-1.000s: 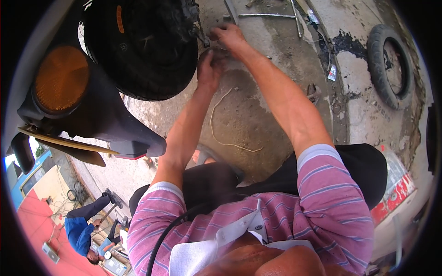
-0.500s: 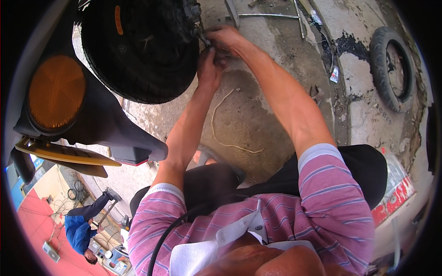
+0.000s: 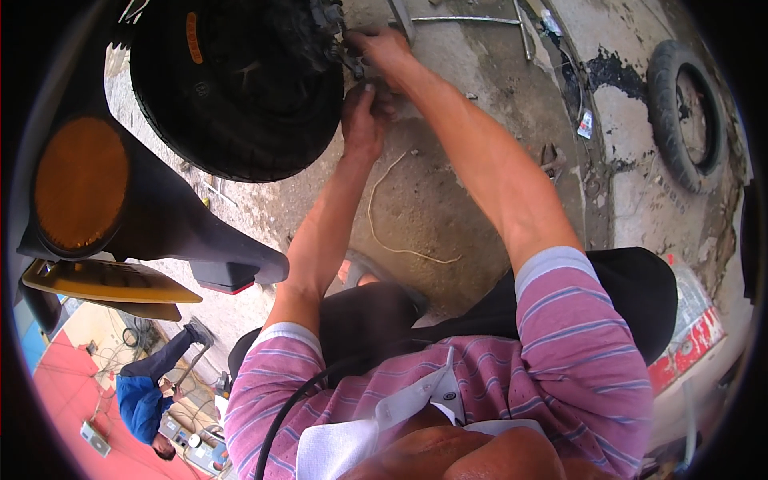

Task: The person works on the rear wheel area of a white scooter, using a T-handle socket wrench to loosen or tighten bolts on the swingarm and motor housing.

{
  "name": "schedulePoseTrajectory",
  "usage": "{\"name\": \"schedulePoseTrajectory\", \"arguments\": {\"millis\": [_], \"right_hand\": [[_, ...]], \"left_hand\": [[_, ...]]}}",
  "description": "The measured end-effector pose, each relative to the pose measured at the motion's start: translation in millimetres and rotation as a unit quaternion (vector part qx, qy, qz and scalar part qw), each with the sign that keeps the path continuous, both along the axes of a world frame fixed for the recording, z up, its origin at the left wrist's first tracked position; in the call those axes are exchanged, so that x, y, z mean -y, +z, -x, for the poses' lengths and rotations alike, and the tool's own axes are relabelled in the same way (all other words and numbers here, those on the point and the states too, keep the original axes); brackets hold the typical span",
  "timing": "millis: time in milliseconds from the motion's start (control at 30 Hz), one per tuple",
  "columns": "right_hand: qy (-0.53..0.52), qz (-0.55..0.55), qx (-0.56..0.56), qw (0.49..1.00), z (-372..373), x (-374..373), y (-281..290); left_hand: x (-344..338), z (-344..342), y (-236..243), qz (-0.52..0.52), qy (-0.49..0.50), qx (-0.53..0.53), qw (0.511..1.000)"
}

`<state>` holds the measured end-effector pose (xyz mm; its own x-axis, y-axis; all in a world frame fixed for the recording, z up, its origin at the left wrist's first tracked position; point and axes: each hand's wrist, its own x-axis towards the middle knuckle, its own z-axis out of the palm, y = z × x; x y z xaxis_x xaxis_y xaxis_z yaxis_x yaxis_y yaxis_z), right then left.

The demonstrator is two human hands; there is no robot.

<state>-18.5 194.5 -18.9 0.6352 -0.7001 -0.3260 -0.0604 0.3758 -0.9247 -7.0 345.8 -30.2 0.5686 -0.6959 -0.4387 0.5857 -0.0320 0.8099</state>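
A black-tyred wheel (image 3: 240, 152) fills the upper left, with dark, greasy metal parts (image 3: 332, 36) at its hub side. My right hand (image 3: 384, 53) is closed at these parts, its fingertips darkened and partly hidden. Just below it, my left hand (image 3: 365, 120) is curled with the thumb up, beside the lower end of a small metal rod (image 3: 358, 70). What either hand grips, if anything, cannot be made out.
An orange reflector (image 3: 82, 184) on a dark fender stands left. A pale cord (image 3: 374, 216) lies on the ground. A loose tyre (image 3: 684, 116) rests far right, near a red-and-white box (image 3: 688, 336). A metal frame (image 3: 472, 18) lies ahead. Another person (image 3: 148, 400) works at lower left.
My right hand has moved up and slightly left, away from my left hand, toward the hub parts. My left hand has barely moved. The wheel and reflector appear shifted slightly left.
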Motion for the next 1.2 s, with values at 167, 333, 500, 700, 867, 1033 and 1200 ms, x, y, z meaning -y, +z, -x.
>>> {"name": "schedulePoseTrajectory", "arguments": {"millis": [167,333,500,700,867,1033,1200], "right_hand": [[-0.019,0.030,-0.022,0.999,-12.4,5.2,14.8],[-0.036,0.055,-0.065,0.996,-19.3,11.1,11.9],[-0.010,0.045,-0.049,0.998,-17.2,16.5,7.8],[0.001,-0.009,0.009,1.000,-8.6,14.8,22.3],[0.016,0.056,0.003,0.998,4.2,11.9,43.9],[0.009,0.092,-0.049,0.995,1.1,17.5,38.4],[0.092,-0.018,-0.022,0.995,5.5,17.5,15.3]], "left_hand": [[-4.4,-3.9,-4.4,0.021,0.005,-0.007,1.000],[1.8,-0.7,5.8,0.053,0.011,-0.072,0.996],[4.2,-2.1,7.0,0.019,0.040,-0.062,0.997],[6.0,-1.3,6.3,0.018,0.056,-0.055,0.997],[10.5,-6.7,10.1,0.029,0.089,-0.125,0.988],[21.7,-11.1,13.1,0.053,0.137,-0.208,0.967],[31.5,-25.0,9.6,0.088,0.134,-0.243,0.957]]}}
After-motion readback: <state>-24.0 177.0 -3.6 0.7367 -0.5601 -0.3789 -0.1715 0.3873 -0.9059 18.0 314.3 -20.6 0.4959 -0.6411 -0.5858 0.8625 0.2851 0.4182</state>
